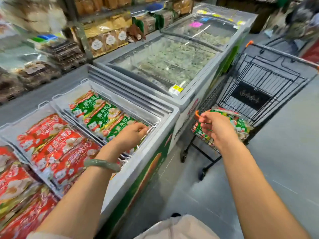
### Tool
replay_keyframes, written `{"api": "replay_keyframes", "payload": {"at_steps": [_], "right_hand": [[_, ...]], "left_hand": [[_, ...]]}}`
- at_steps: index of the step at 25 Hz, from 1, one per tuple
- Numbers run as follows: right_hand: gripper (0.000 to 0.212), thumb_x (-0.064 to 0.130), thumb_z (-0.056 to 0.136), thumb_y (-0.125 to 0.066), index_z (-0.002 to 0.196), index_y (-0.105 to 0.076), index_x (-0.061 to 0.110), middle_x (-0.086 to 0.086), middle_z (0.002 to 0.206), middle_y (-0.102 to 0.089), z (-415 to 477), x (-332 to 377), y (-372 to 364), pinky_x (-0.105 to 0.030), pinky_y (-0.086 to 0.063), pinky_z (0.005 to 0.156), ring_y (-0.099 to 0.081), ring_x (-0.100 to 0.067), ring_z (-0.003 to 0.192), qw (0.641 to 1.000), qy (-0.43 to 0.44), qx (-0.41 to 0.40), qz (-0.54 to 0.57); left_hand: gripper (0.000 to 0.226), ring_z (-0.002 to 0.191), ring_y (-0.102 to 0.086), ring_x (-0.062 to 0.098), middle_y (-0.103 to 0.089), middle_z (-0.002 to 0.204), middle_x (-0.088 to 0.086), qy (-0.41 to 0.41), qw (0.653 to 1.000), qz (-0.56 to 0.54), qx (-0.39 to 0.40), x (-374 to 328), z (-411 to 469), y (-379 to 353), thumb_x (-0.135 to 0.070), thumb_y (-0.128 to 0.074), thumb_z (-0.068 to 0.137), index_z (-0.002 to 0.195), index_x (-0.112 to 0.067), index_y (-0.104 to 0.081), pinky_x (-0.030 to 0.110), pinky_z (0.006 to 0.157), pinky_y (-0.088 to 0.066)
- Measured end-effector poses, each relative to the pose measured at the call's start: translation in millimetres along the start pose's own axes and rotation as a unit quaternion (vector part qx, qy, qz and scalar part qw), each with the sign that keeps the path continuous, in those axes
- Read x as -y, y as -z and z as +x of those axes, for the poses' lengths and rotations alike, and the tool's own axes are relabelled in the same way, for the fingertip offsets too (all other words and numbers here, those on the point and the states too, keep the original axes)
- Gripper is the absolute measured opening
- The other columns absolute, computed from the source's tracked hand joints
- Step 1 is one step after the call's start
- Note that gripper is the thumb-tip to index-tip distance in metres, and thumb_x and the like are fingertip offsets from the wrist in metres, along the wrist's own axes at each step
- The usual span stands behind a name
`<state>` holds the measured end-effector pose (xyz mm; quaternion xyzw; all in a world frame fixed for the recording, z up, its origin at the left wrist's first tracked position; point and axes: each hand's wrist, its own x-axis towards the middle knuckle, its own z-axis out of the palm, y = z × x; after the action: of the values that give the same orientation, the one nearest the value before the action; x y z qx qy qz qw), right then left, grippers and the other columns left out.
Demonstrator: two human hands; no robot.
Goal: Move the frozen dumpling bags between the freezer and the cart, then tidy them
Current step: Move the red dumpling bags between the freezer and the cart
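An open chest freezer stands on my left. One of its baskets holds green dumpling bags, and the baskets nearer me hold red dumpling bags. My left hand rests on the green bags at the basket's right rim, its fingers curled on the wire edge. A black wire cart stands to the right of the freezer with several green dumpling bags in its near end. Over the cart's near corner, my right hand hovers with fingers loosely bent and nothing clearly held.
A second chest freezer with a shut glass lid stands behind the open one, and a third lies farther back. Shelves of packaged bread line the wall on the left. Grey floor stretches to the right of the cart.
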<state>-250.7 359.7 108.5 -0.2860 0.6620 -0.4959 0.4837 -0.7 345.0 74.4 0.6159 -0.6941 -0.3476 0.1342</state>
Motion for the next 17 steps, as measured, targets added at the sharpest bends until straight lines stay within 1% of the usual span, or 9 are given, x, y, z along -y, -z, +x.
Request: {"api": "replay_keyframes", "payload": {"at_steps": [1,4,7,10,11,12,14,16,17], "right_hand": [[0.019,0.008,0.092,-0.045,0.081,-0.059,0.015,0.001,0.062,-0.059,15.1,3.7,21.8,-0.019,-0.038,0.049,-0.048,-0.009,0.049,1.000,-0.003,-0.008,-0.009],[0.017,0.009,0.093,-0.044,0.084,-0.059,0.012,-0.003,0.070,-0.058,60.4,12.1,89.4,-0.022,-0.033,0.052,-0.046,-0.012,0.054,0.997,-0.010,-0.021,-0.073],[0.016,0.011,0.093,-0.049,0.078,-0.054,0.013,-0.003,0.071,-0.057,102.2,15.7,146.6,-0.023,-0.034,0.052,-0.047,-0.013,0.057,0.986,-0.015,-0.033,-0.162],[0.015,0.016,0.096,-0.048,0.086,-0.058,0.011,-0.006,0.079,-0.061,140.7,12.2,183.2,-0.025,-0.036,0.055,-0.050,-0.015,0.062,0.963,-0.016,0.006,-0.269],[0.015,0.017,0.096,-0.047,0.089,-0.059,0.011,-0.006,0.082,-0.061,154.6,9.9,193.2,-0.025,-0.036,0.055,-0.050,-0.016,0.064,0.955,-0.023,0.029,-0.293],[0.015,0.019,0.097,-0.048,0.093,-0.059,0.011,-0.006,0.085,-0.062,169.9,7.0,202.5,-0.025,-0.037,0.056,-0.051,-0.015,0.065,0.948,-0.033,0.053,-0.313],[0.016,0.024,0.098,-0.048,0.096,-0.058,0.012,-0.005,0.088,-0.063,202.7,4.4,219.1,-0.025,-0.039,0.057,-0.052,-0.013,0.066,0.929,-0.062,0.095,-0.353],[0.017,0.025,0.098,-0.047,0.092,-0.058,0.012,-0.008,0.092,-0.064,234.3,7.3,234.6,-0.025,-0.041,0.057,-0.054,-0.015,0.068,0.900,-0.078,0.113,-0.415],[0.019,0.024,0.098,-0.047,0.095,-0.060,0.009,-0.010,0.095,-0.065,251.2,10.7,242.8,-0.027,-0.043,0.060,-0.055,-0.017,0.071,0.883,-0.081,0.113,-0.448]], "left_hand": [[0.022,0.101,-0.058,0.019,-0.061,0.100,-0.001,-0.009,1.000,0.001,0.017,-15.9,18.3,-16.3,-0.026,-0.045,0.098,0.105,-0.018,-0.063,0.022,0.080,-0.039],[0.019,0.093,-0.060,0.014,-0.065,0.098,-0.003,0.005,0.997,-0.034,0.074,-65.6,72.4,-58.6,-0.028,-0.045,0.096,0.099,-0.022,-0.063,0.025,0.084,-0.043],[0.022,0.087,-0.058,0.015,-0.062,0.091,-0.001,-0.013,0.991,-0.017,0.136,-109.9,125.1,-84.4,-0.026,-0.046,0.097,0.098,-0.013,-0.063,0.029,0.086,-0.044],[0.026,0.088,-0.059,0.022,-0.064,0.094,0.004,-0.014,0.987,-0.017,0.160,-143.8,172.3,-102.1,-0.029,-0.047,0.096,0.098,-0.009,-0.064,0.030,0.088,-0.046],[0.026,0.088,-0.060,0.021,-0.065,0.096,0.003,-0.009,0.985,-0.030,0.171,-154.6,189.2,-110.9,-0.031,-0.047,0.096,0.102,-0.011,-0.064,0.030,0.087,-0.047],[0.026,0.086,-0.059,0.019,-0.064,0.097,0.003,-0.008,0.981,-0.036,0.188,-168.6,204.1,-118.8,-0.031,-0.046,0.097,0.104,-0.012,-0.062,0.027,0.081,-0.048],[0.021,0.079,-0.053,0.011,-0.060,0.093,0.000,-0.010,0.972,-0.044,0.230,-194.1,237.0,-134.1,-0.029,-0.043,0.099,0.100,-0.015,-0.059,0.018,0.064,-0.040],[0.019,0.074,-0.050,0.009,-0.058,0.089,-0.002,0.012,0.961,-0.075,0.266,-213.0,272.0,-148.1,-0.027,-0.041,0.100,0.092,-0.020,-0.056,0.020,0.063,-0.034],[0.019,0.073,-0.050,0.008,-0.058,0.087,-0.004,0.029,0.955,-0.092,0.281,-220.6,290.7,-153.6,-0.027,-0.040,0.100,0.089,-0.023,-0.055,0.021,0.065,-0.034]]}}
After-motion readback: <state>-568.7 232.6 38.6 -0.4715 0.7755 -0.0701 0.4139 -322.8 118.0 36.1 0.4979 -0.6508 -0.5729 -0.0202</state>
